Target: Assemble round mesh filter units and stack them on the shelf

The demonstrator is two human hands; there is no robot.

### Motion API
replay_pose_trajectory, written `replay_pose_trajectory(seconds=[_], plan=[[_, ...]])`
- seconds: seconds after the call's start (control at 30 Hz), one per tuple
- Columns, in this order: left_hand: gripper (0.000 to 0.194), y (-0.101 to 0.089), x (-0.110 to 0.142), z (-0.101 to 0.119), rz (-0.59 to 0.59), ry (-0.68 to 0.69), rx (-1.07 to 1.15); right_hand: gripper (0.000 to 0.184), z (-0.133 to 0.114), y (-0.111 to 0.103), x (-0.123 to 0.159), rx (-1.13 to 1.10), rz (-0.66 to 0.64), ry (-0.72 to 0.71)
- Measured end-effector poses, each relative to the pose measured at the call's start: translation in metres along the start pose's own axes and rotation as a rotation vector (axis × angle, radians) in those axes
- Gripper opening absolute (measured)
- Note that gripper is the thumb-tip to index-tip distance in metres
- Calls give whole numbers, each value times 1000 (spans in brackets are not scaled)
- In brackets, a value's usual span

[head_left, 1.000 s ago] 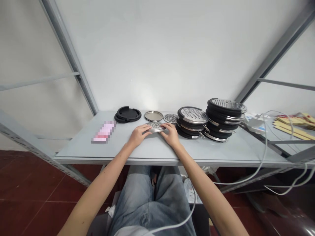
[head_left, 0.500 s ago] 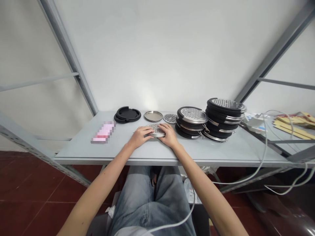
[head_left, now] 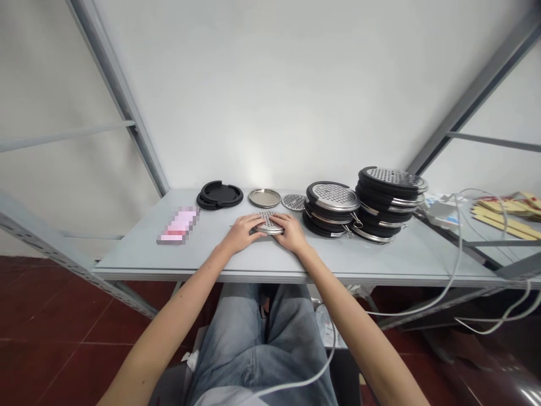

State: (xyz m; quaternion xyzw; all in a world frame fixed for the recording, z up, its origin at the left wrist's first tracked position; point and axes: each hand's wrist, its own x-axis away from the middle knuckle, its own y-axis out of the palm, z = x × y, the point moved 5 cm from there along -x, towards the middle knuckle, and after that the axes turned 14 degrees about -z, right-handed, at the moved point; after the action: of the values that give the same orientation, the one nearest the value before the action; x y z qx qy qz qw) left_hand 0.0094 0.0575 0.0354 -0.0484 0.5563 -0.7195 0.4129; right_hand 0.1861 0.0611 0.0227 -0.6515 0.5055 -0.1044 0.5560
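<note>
A round perforated metal disc [head_left: 269, 224] with a shiny rim rests on the shelf surface in front of me. My left hand [head_left: 244, 233] grips its left edge, fingertips on the top and thumb at the near rim. From the other side my right hand [head_left: 291, 232] holds the right edge, its fingers over the holes. Just behind lie a shallow round metal tray [head_left: 264, 198] and a flat perforated plate [head_left: 295, 202]. Black round holders [head_left: 220, 193] sit stacked at the back left.
To the right stand a shorter stack [head_left: 332, 208] and a taller stack [head_left: 389, 203] of black-rimmed perforated discs, with wire clasps. A blurred pink object [head_left: 180, 224] lies on the left. A white cable [head_left: 450, 276] hangs over the front right edge; yellow strips [head_left: 494, 220] lie beyond.
The view has shifted very slightly. Both hands stay on the perforated disc, with little visible movement of the fingers.
</note>
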Motion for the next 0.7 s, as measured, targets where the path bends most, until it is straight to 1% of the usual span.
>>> replay_pose_trajectory(seconds=[0.2, 0.27, 0.37, 0.4, 0.53, 0.7], plan=[[39, -4, 1, 8, -9, -1, -79, 39, -2, -3, -1, -34, 27, -13], [39, -4, 1, 9, -22, -1, -100, 45, -5, -5, 0, -44, 31, -13], [40, -5, 1, 8, -44, -6, -131, 61, -11, -8, 2, -55, 20, -42], [39, -5, 1, 7, -49, -6, -134, 61, -13, -9, 2, -60, 14, -47], [39, -4, 1, 4, -61, 9, -112, 50, -16, -10, 3, -75, -11, -32], [40, -2, 1, 4, -49, 26, -77, 54, -13, -6, 2, -77, -49, -34]])
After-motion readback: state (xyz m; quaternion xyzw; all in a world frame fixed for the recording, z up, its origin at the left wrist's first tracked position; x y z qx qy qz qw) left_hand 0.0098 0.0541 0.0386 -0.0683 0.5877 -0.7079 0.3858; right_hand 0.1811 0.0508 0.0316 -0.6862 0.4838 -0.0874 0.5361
